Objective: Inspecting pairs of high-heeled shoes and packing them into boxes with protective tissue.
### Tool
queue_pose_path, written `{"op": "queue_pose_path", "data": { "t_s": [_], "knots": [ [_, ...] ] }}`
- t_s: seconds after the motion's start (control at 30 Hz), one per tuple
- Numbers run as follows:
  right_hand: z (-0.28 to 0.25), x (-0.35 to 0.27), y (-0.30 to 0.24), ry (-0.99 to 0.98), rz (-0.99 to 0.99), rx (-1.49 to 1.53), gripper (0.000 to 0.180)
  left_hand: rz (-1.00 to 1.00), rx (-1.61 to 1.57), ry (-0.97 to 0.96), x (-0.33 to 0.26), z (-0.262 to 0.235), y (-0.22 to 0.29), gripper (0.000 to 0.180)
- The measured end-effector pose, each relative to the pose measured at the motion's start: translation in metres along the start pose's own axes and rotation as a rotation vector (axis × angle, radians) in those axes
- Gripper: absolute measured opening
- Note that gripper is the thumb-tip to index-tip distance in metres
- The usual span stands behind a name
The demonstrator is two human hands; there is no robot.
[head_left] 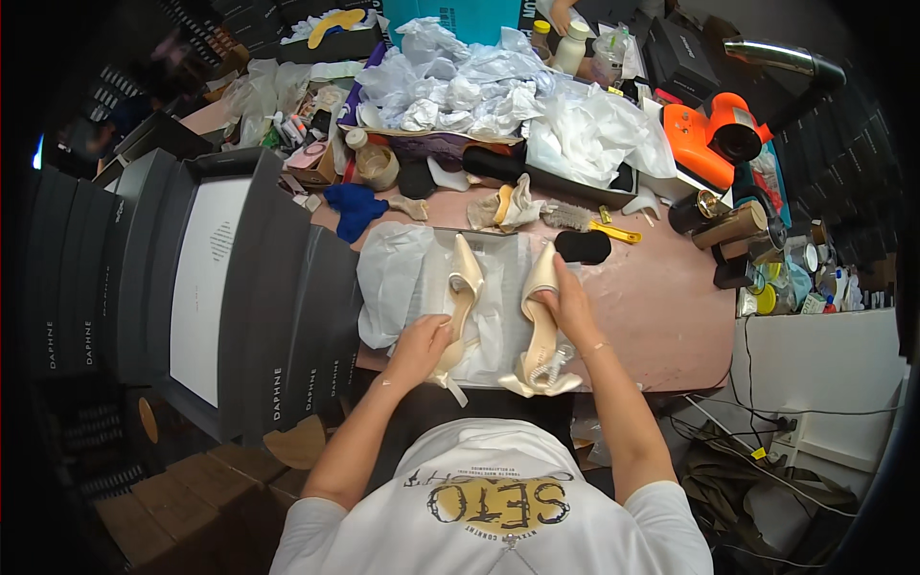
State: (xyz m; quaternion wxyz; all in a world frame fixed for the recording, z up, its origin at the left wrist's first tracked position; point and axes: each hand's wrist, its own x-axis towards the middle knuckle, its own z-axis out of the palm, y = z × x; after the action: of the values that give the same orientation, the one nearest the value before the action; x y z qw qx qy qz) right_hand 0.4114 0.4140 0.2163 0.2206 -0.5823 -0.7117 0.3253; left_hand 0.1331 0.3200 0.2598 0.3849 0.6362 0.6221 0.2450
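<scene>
At frame centre, the left hand (419,347) is gripping one cream shoe (461,309); the right hand (567,305) is pressing another cream shoe (540,331), fingertips hidden.

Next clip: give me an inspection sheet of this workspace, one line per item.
Surface: pink table, crowded at the back.
Job's things: two cream shoes, left shoe and right shoe, on white paper.
Clutter: crumpled paper, brush, orange tool, jars.
Hands: left hand on the left shoe, right hand on the right shoe.
Cables: cords at a wall socket, lower right.
Surroundings: stacked dark boxes on the left.
</scene>
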Motion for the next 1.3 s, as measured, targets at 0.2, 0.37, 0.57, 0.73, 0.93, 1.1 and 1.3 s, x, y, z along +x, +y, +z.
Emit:
{"op": "queue_pose_path", "data": {
  "t_s": [0.2, 0.37, 0.57, 0.73, 0.93, 1.1, 1.3],
  "knots": [
    [0.009, -0.009, 0.069, -0.085, -0.210, -0.112, 0.046, -0.052, 0.324, -0.392, 0.005, 0.023, 0.008, 0.033],
    [-0.037, -0.029, 0.064, -0.287, -0.470, -0.405, 0.051, -0.199, -0.664, -0.254, 0.016, 0.049, 0.001, 0.040],
    [0.015, -0.039, 0.081, -0.330, -0.566, -0.390, 0.053, 0.294, 0.570, -0.230, 0.023, 0.059, -0.021, 0.054],
    [0.028, -0.050, 0.080, -0.309, -0.409, -0.358, 0.051, 0.295, 0.454, -0.224, 0.052, 0.073, -0.040, 0.052],
    [-0.079, -0.045, 0.009, -0.049, -0.356, -0.101, 0.032, 0.322, 0.007, 0.018, 0.050, -0.020, 0.026, 0.041],
    [-0.131, -0.046, -0.094, -0.090, -0.085, 0.440, 0.019, 0.055, -0.653, -0.164, 0.027, -0.066, 0.075, 0.034],
    [-0.044, -0.059, -0.135, -0.262, -0.078, 0.817, 0.028, -0.004, -0.995, -0.194, -0.007, -0.050, 0.051, 0.033]
  ]
}}
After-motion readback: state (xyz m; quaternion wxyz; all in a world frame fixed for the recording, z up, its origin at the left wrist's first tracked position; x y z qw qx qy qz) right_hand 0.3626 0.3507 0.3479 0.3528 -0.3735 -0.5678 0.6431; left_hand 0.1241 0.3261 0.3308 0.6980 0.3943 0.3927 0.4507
